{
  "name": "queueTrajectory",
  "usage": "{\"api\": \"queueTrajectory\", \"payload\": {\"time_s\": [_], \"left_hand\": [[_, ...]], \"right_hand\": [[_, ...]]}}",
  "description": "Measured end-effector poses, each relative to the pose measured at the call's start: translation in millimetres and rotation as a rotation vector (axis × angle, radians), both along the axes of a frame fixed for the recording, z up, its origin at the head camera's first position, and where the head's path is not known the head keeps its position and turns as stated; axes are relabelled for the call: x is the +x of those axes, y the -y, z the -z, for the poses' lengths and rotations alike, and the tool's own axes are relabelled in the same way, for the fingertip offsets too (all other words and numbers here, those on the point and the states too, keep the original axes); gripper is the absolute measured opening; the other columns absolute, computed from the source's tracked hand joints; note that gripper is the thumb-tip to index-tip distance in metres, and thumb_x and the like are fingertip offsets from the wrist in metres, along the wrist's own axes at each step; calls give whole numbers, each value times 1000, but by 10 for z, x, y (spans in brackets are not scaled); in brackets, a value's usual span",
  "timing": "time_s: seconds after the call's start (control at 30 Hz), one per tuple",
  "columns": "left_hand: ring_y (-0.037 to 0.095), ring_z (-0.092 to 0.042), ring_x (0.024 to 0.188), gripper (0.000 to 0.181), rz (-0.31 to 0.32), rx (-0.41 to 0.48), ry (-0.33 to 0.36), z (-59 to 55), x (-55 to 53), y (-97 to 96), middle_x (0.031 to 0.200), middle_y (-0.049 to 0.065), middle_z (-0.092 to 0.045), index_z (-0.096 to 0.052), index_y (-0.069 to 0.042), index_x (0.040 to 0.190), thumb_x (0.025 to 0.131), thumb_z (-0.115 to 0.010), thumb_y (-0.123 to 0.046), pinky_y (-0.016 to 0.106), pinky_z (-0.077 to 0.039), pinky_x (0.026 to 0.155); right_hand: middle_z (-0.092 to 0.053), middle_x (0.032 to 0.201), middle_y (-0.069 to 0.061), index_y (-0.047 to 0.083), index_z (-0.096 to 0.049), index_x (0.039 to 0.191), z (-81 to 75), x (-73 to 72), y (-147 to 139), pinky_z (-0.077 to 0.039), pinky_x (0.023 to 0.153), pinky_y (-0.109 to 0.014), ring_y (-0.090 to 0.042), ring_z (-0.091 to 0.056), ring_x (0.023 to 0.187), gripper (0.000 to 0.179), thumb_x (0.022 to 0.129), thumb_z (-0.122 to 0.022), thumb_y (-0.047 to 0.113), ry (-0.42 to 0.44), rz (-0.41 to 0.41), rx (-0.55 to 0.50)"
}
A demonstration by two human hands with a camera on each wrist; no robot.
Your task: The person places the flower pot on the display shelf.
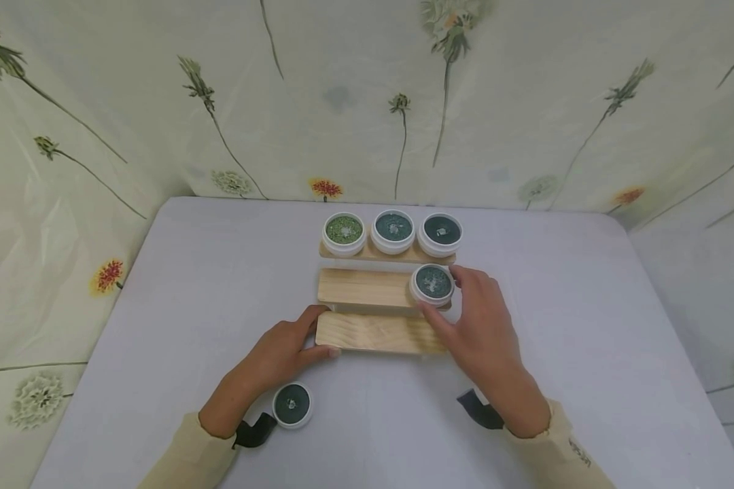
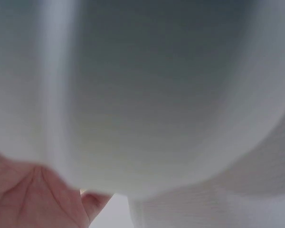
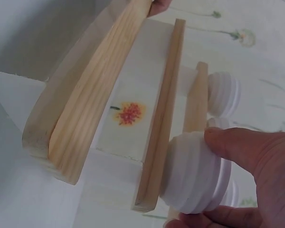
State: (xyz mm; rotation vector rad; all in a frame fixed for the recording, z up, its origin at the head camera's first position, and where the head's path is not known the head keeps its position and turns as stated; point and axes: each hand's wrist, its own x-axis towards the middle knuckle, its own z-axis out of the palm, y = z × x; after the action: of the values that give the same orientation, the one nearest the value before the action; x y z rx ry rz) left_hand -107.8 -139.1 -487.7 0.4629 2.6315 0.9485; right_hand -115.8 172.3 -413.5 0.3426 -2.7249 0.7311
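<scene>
A tiered stand has three wooden steps. My right hand (image 1: 482,324) holds a small white round jar (image 1: 433,282) with grey-green contents at the right end of the middle step (image 1: 361,286). In the right wrist view the thumb and fingers pinch the jar (image 3: 192,175) from two sides, its base against the wood. My left hand (image 1: 279,354) grips the left end of the front step (image 1: 373,333), thumb along its near edge. Below the left wrist stands another white jar (image 1: 292,405) with dark green contents; a blurred white shape (image 2: 147,118) fills the left wrist view.
On the back step (image 1: 382,254) stand three white jars: one with bright green contents (image 1: 344,231), one blue-green (image 1: 393,227) and one dark green (image 1: 442,231). A white-covered table (image 1: 587,326) lies beneath everything, with a flower-printed curtain (image 1: 336,129) behind it.
</scene>
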Motion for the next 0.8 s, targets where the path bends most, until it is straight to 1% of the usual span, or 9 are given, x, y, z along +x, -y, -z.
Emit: {"api": "queueTrajectory", "payload": {"time_s": [0.17,0.33,0.4,0.5,0.57,0.67,0.77,0.8], "left_hand": [[16,-64,85,66,-1,3,1,1,0,-2,104,4,-74,-43,-23,150,97,-75,-47,45,-51,82],[15,-64,85,66,-3,5,4,9,-1,-3,106,4,-74,-43,-23,149,96,-74,-48,45,-51,83],[15,-64,85,66,-2,5,3,20,-4,-1,105,3,-74,-43,-23,149,97,-74,-48,45,-51,83],[15,-63,84,66,-4,0,4,32,-9,1,104,3,-74,-43,-23,150,97,-74,-48,45,-51,82],[15,-63,83,67,-8,-5,7,32,-9,1,102,3,-74,-43,-23,150,96,-75,-48,45,-51,81],[15,-62,82,68,-12,-3,10,24,-5,2,103,4,-74,-43,-23,150,96,-75,-47,44,-51,81],[15,-61,81,67,-6,5,3,11,-4,6,103,4,-74,-43,-22,150,97,-74,-47,45,-51,81],[15,-62,82,66,-3,8,-2,9,-4,8,104,4,-74,-43,-22,150,97,-74,-47,45,-51,81]], "right_hand": [[-58,128,-22,-5,-51,138,-13,0,-2,-48,100,-52,-37,-54,117,69,87,-88,23,20,7,9],[-56,134,-22,-6,-50,140,-29,18,7,-45,105,-53,-38,-51,123,70,88,-87,22,40,12,17],[-55,136,-23,-6,-49,141,-39,43,9,-43,106,-54,-40,-49,127,71,87,-87,22,30,16,20],[-54,138,-23,-6,-49,141,-78,114,34,-43,107,-55,-41,-48,130,75,84,-89,22,-26,1,21],[-55,139,-23,-5,-50,141,-113,172,76,-44,107,-54,-40,-49,130,78,82,-90,24,-74,-29,25],[-57,136,-24,-6,-51,142,-125,248,154,-46,104,-53,-40,-52,128,83,78,-93,27,-170,-123,27],[-59,133,-24,-6,-53,142,-70,305,233,-49,101,-51,-39,-55,124,85,76,-94,30,-233,-220,14],[-59,133,-23,-5,-54,142,-40,323,260,-49,100,-51,-38,-56,124,85,75,-94,31,-238,-249,6]]}}
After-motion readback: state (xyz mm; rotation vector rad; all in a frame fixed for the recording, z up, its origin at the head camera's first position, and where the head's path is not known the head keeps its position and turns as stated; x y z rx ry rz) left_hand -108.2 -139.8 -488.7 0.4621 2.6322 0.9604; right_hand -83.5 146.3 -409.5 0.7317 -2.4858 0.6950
